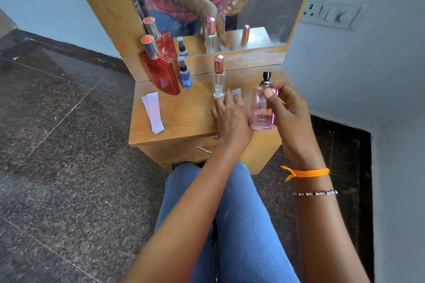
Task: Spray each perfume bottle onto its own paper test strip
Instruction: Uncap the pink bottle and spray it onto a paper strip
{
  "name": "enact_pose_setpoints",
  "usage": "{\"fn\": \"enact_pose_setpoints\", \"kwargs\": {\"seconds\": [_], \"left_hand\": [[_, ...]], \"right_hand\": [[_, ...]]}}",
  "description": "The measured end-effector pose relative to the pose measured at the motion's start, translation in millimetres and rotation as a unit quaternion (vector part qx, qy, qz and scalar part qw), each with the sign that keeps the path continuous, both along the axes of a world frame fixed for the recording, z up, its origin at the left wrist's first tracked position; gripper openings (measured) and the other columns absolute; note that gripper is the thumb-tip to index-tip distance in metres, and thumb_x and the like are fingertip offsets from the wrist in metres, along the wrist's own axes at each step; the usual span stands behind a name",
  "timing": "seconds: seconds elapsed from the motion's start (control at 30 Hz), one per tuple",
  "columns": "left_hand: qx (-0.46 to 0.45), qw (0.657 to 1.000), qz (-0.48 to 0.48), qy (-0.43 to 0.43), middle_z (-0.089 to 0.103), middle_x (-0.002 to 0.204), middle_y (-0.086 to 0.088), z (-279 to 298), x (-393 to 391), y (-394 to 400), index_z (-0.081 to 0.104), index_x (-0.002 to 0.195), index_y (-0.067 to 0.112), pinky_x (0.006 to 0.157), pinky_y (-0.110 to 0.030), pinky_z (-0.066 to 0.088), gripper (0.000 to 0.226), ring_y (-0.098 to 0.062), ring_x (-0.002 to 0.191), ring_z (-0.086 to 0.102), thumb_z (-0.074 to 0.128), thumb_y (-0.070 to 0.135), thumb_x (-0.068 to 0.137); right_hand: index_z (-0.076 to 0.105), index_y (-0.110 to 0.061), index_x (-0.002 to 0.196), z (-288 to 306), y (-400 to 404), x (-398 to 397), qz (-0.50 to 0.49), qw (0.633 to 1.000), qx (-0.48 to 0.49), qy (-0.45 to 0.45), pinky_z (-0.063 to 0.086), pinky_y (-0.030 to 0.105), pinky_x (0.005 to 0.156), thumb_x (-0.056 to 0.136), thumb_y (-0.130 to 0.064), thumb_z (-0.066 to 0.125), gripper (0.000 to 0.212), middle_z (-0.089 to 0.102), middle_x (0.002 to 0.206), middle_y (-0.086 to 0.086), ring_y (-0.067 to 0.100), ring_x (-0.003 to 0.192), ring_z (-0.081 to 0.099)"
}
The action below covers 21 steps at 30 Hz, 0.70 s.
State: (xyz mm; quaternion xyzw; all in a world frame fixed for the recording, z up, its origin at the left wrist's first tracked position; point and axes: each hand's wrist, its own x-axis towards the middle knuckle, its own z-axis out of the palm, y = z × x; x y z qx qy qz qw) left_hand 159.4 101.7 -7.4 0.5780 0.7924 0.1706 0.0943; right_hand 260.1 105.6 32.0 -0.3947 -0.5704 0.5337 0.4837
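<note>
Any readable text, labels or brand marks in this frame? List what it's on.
No text can be read.
Red bottle: a small pale emblem near its shoulder, too small and blurred to read.
Blue bottle: patterned label, no legible words.
Pink bottle, held in the right hand: nothing legible.
Clear bottle: no print visible.
Paper strips: blank.

No words or numbers can be read. The red bottle (161, 73) has a small mark, too blurry to read.
</note>
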Motion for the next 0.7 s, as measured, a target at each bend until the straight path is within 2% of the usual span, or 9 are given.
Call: {"fn": "enact_pose_setpoints", "kwargs": {"seconds": [0.1,0.27,0.37,0.43,0.5,0.57,0.63,0.7], "left_hand": [[0.03,0.999,0.007,-0.036,0.033,0.146,-0.005,0,0,-2,0.037,0.137,0.015,0.101,-0.034,0.029,0.058,-0.027,0.127,0.032,0.061,0.028,0.086],[0.135,0.987,0.011,-0.092,0.049,0.13,-0.006,4,-1,-7,0.048,0.132,0.011,0.096,-0.033,0.039,0.047,-0.026,0.116,0.04,0.059,0.011,0.086],[0.214,0.967,0.014,-0.135,0.057,0.115,-0.007,9,-6,-13,0.059,0.119,0.007,0.091,-0.021,0.041,0.038,-0.022,0.109,0.049,0.054,-0.005,0.084],[0.246,0.954,0.017,-0.17,0.059,0.104,-0.005,13,-12,-19,0.065,0.104,0.007,0.083,-0.016,0.041,0.028,-0.019,0.1,0.056,0.058,-0.007,0.081],[0.257,0.941,0.017,-0.22,0.059,0.099,-0.005,17,-18,-25,0.065,0.095,0.006,0.077,-0.016,0.047,0.021,-0.019,0.091,0.062,0.063,-0.007,0.079],[0.25,0.931,0.026,-0.264,0.061,0.099,-0.007,20,-24,-29,0.066,0.092,0.007,0.071,-0.008,0.047,0.021,-0.018,0.086,0.065,0.065,-0.008,0.078],[0.232,0.926,0.04,-0.294,0.063,0.101,-0.005,23,-30,-34,0.067,0.096,0.008,0.068,-0.002,0.044,0.024,-0.013,0.083,0.064,0.066,-0.006,0.077],[0.215,0.92,0.05,-0.325,0.063,0.104,-0.002,25,-36,-38,0.068,0.102,0.012,0.067,-0.002,0.044,0.029,-0.001,0.079,0.061,0.066,-0.004,0.078]], "right_hand": [[0.058,-0.011,0.099,1,0,0,-0.002,1.0,-0.002,0.006,0.05,0.016,0.064,0.097,-0.011,0.05,0.009,0.061,0.084,-0.008,-0.006,0.07,0.057],[0.058,-0.008,0.102,0,-1,0,0.016,1.0,-0.003,0.011,0.049,0.013,0.063,0.097,-0.01,0.048,0.012,0.063,0.085,-0.007,-0.005,0.071,0.06],[0.059,-0.008,0.107,-1,-2,-1,0.043,0.998,-0.025,0.036,0.052,0.019,0.065,0.099,-0.016,0.046,0.018,0.068,0.09,-0.007,0.005,0.078,0.064],[0.059,-0.011,0.108,-3,-4,-3,0.058,0.994,-0.054,0.074,0.056,0.025,0.067,0.099,-0.02,0.044,0.02,0.071,0.095,-0.003,0.014,0.08,0.066],[0.057,-0.019,0.108,-5,-6,-7,0.063,0.985,-0.098,0.124,0.055,0.025,0.064,0.099,-0.021,0.042,0.018,0.07,0.092,-0.006,0.013,0.077,0.066],[0.054,-0.024,0.114,-7,-7,-10,0.082,0.972,-0.137,0.172,0.055,0.023,0.06,0.099,-0.02,0.041,0.02,0.068,0.091,-0.009,0.008,0.074,0.066],[0.052,-0.026,0.124,-9,-9,-12,0.118,0.963,-0.147,0.195,0.054,0.025,0.057,0.099,-0.022,0.041,0.027,0.062,0.097,-0.002,0.012,0.07,0.065],[0.049,-0.031,0.13,-11,-10,-13,0.154,0.952,-0.158,0.211,0.052,0.025,0.052,0.1,-0.024,0.04,0.032,0.056,0.093,0.003,0.017,0.062,0.06]]}}
